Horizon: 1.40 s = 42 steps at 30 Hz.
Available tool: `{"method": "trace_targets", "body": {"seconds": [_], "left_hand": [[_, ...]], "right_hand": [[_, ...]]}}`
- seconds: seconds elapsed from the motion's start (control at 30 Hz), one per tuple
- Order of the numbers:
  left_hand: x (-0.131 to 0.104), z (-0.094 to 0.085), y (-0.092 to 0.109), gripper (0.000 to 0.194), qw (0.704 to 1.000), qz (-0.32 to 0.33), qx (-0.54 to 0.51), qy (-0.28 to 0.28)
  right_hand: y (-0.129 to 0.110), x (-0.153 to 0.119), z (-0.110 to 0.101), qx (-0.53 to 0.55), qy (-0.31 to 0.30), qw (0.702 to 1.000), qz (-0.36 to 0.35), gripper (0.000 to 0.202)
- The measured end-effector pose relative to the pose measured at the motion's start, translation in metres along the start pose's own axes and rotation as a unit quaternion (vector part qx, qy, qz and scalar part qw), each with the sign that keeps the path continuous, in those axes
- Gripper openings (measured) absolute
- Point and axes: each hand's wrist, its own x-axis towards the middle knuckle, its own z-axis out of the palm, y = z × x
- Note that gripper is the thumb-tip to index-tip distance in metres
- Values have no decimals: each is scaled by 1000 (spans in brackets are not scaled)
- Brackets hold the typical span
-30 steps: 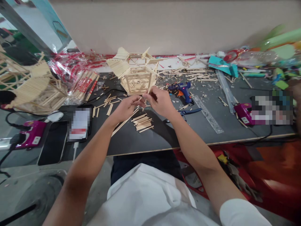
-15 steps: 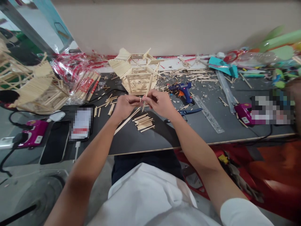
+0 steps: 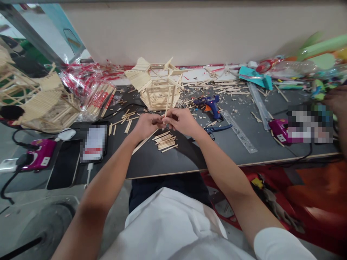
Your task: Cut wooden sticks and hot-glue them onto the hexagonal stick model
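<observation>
Closest to the person sits a small pile of cut sticks (image 3: 165,141) on the dark table (image 3: 168,160). Just above that pile both hands have drifted together: left hand (image 3: 146,125) and right hand (image 3: 182,121) now touch, fingers pinched shut on one thin stick (image 3: 167,104) that points up toward the stick lantern (image 3: 158,86). A second ago they were a bit apart, so looks like fiddly fitting work. Right of the lantern lies a blue glue gun (image 3: 210,103).
</observation>
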Motion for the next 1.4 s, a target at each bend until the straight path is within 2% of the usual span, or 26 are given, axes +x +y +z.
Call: {"method": "trace_targets", "body": {"seconds": [0.2,0.33,0.5,0.67,0.9,1.03,1.2,1.4], "left_hand": [[1,-3,-4,34,1000,-11,-17,-18],[1,-4,-5,36,999,-6,-27,-28],[0,-5,-1,41,1000,-6,-19,-16],[-1,-7,3,40,1000,-13,-10,-20],[0,-2,3,30,1000,-15,-20,-14],[1,2,9,30,994,-40,-82,-53],[0,7,14,26,979,-80,-164,-92],[-2,9,17,34,944,-147,-273,-117]], "right_hand": [[-2,0,2,50,-20,998,43,12],[1,0,3,70,-24,996,54,11],[0,-1,5,29,-6,998,48,10],[1,-1,7,1,-2,999,37,14],[-2,1,3,47,31,997,60,20],[-3,3,-4,114,37,989,83,31],[-2,2,-6,147,24,985,86,37],[-4,2,-9,171,13,978,123,39]]}}
